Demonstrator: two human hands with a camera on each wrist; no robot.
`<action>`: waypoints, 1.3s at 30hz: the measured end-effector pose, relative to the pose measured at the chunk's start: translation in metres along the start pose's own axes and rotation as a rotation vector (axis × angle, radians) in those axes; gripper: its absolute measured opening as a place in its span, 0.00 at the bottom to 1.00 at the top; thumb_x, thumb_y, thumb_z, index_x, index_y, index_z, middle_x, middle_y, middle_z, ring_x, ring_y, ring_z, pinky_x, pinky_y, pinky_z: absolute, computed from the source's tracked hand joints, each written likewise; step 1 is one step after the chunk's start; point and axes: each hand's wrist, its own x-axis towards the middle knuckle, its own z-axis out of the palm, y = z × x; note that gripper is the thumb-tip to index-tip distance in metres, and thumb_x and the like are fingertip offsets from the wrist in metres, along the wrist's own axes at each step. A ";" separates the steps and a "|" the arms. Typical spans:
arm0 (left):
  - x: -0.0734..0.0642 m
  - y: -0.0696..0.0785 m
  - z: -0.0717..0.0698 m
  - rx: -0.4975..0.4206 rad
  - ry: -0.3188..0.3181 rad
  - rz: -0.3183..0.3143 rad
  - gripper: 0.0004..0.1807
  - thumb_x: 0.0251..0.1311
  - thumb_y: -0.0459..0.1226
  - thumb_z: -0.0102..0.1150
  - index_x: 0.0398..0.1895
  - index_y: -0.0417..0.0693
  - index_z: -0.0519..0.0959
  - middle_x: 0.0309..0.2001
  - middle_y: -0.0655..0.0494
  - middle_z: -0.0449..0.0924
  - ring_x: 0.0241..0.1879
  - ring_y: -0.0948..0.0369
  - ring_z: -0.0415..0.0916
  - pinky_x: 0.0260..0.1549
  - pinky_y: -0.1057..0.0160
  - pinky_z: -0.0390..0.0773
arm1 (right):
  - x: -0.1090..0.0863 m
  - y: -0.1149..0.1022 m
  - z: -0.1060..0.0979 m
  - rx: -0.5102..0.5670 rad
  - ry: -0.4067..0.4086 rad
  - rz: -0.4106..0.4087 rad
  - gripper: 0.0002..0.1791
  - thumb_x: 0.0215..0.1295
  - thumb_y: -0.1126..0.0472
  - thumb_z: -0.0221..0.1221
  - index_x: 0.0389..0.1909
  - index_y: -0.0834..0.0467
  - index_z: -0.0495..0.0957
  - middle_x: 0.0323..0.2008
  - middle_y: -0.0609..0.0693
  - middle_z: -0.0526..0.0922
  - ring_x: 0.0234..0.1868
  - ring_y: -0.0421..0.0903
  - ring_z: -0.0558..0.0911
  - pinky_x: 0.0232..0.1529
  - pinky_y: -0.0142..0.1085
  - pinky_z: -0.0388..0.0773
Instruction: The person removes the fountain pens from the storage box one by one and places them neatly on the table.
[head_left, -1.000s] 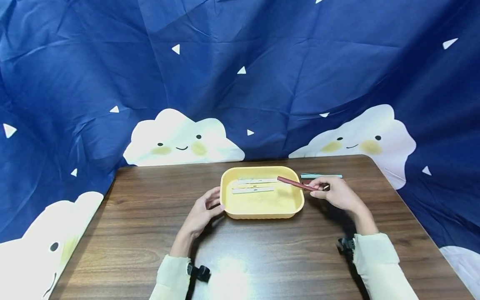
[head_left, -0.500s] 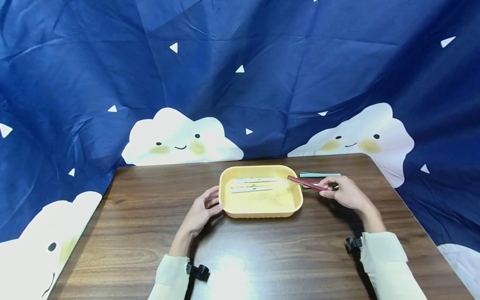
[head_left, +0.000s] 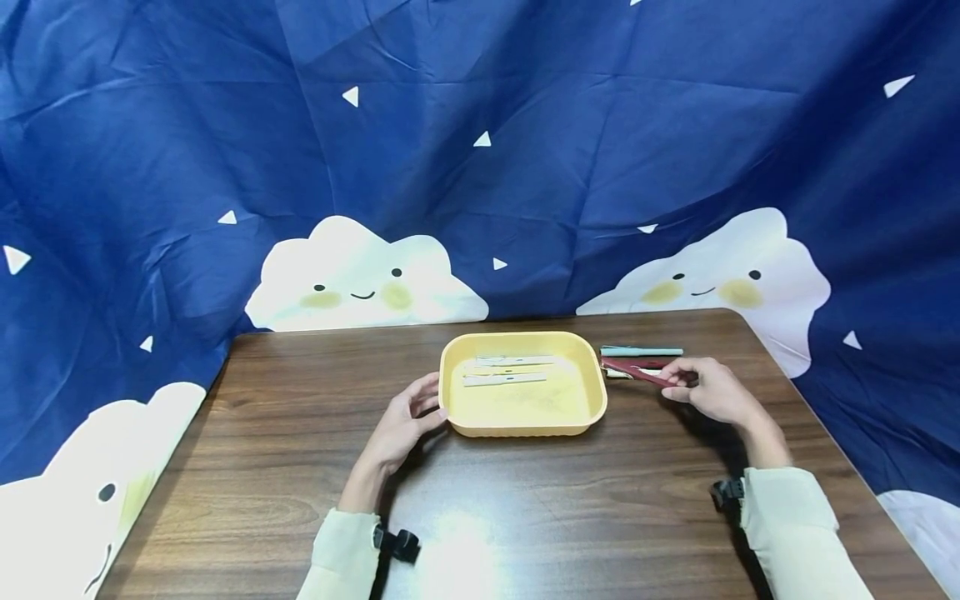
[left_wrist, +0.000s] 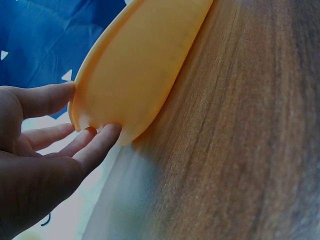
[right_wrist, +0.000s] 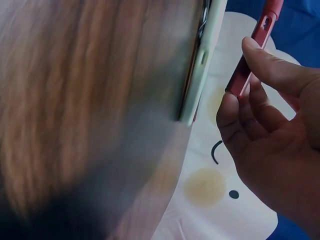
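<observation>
Since the earlier frame, the right hand [head_left: 712,390] and red pen [head_left: 636,372] had shifted right, off the yellow tray [head_left: 525,432]. Nearest, I saw the left hand [head_left: 397,423], fingers spread, tips on the tray's left wall. The right hand pinched the red pen by one end, right of the tray. Near it, a pale pen [right_wrist: 202,70]; farthest, a teal pen [head_left: 645,352], both tray-right. I judged that the one-end pinch could let the pen swivel, knocking the pale pen.

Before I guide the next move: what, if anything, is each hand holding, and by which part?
The right hand pinches a red pen near its right-hand end in the head view. The left hand touches the yellow tray at its left end.
</observation>
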 end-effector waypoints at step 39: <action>0.000 -0.001 0.001 -0.034 -0.023 0.006 0.35 0.63 0.21 0.59 0.74 0.32 0.62 0.67 0.32 0.68 0.65 0.40 0.69 0.53 0.63 0.77 | 0.003 0.033 0.002 -0.177 0.009 0.099 0.05 0.58 0.70 0.68 0.35 0.62 0.86 0.32 0.56 0.86 0.37 0.55 0.81 0.42 0.54 0.73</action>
